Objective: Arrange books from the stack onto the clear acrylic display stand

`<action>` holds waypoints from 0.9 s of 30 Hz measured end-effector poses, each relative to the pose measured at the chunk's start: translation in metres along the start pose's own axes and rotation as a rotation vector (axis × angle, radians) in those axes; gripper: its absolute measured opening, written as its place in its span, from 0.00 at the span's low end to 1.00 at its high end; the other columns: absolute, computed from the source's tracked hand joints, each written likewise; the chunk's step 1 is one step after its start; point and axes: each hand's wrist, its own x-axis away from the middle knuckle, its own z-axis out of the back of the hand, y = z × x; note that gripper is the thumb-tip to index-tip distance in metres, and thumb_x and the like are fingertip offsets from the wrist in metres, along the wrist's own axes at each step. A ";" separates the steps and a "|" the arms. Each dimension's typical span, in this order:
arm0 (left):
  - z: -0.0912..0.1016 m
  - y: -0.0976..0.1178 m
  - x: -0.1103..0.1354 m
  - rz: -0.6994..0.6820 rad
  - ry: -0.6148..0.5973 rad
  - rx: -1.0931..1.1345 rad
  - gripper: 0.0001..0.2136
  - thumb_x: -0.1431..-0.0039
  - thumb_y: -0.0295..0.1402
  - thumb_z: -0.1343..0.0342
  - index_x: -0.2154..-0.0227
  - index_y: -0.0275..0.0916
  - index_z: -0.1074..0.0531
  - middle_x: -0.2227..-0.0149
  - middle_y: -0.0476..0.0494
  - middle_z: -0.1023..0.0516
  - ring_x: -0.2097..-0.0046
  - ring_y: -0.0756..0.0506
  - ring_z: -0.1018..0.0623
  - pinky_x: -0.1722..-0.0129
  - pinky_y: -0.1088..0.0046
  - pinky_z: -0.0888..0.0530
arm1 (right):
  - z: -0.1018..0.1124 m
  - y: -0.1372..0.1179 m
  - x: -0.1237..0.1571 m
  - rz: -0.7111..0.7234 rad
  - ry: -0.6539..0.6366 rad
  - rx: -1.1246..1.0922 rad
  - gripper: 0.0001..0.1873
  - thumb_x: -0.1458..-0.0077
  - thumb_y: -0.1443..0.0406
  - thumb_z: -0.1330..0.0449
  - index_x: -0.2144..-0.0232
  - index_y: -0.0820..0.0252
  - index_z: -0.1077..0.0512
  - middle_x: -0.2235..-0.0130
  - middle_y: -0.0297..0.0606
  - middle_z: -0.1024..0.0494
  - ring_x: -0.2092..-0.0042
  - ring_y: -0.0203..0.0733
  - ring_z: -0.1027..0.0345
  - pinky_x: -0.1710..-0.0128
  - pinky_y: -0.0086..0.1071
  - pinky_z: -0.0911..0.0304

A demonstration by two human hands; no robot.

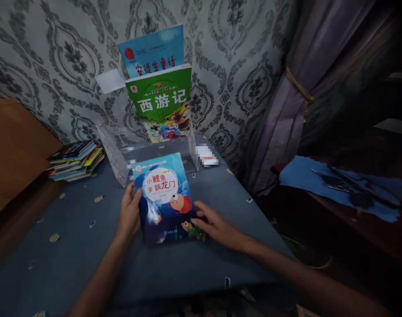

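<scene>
Item 1: fish book, 1 paperback, blue cover with white round title panel, red Chinese characters and orange fish. Location: above the near middle of the bench, cover facing up toward the camera, just in front of the clear stand. Whether its lower edge touches the cloth cannot be told.

Item 2: hands, 1 pair, bare. Left hand grasping the fish book by its left edge, thumb at the cover's margin. Right hand grasping the same book at its lower right edge, fingertips at the cover.

Item 3: clear stand, see-through, with 2 upright side panels, standing on the bench near the wall.

Item 4: green book, 1, upright between those panels, leaning slightly, 3 large white characters on the cover.

Item 5: blue book, 1, upright behind the green book and rising above it, red characters partly covered.

Item 6: white panel, 1, projecting left of the green book.

Item 7: book pile, several volumes, lying flat and uneven at the left, beside a brown board.

Item 8: small white object, 1, pixelated, just right of the clear stand.

Item 9: blue cloth, 1, at the far right, dark tools on it.
</scene>
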 end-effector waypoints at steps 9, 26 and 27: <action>0.016 -0.048 -0.006 0.419 -0.146 -0.036 0.23 0.47 0.31 0.36 0.47 0.36 0.29 0.57 0.39 0.17 0.62 0.44 0.17 0.60 0.68 0.20 | -0.007 0.009 0.019 -0.289 0.042 -0.330 0.41 0.48 0.50 0.35 0.41 0.57 0.49 0.70 0.26 0.27 0.77 0.36 0.27 0.81 0.28 0.34; -0.002 -0.018 -0.017 -0.331 -0.396 -1.663 0.13 0.32 0.35 0.52 0.52 0.38 0.28 0.55 0.34 0.21 0.54 0.36 0.21 0.59 0.64 0.26 | 0.009 0.005 0.000 -0.329 0.169 -0.316 0.37 0.43 0.61 0.36 0.37 0.55 0.49 0.73 0.23 0.29 0.79 0.34 0.27 0.81 0.25 0.32; -0.005 -0.019 -0.018 -0.370 -0.405 -1.663 0.13 0.32 0.35 0.52 0.51 0.38 0.28 0.51 0.33 0.23 0.50 0.36 0.22 0.55 0.62 0.26 | 0.010 0.007 0.000 -0.328 0.167 -0.313 0.38 0.43 0.60 0.36 0.37 0.55 0.49 0.73 0.23 0.29 0.79 0.34 0.27 0.81 0.26 0.32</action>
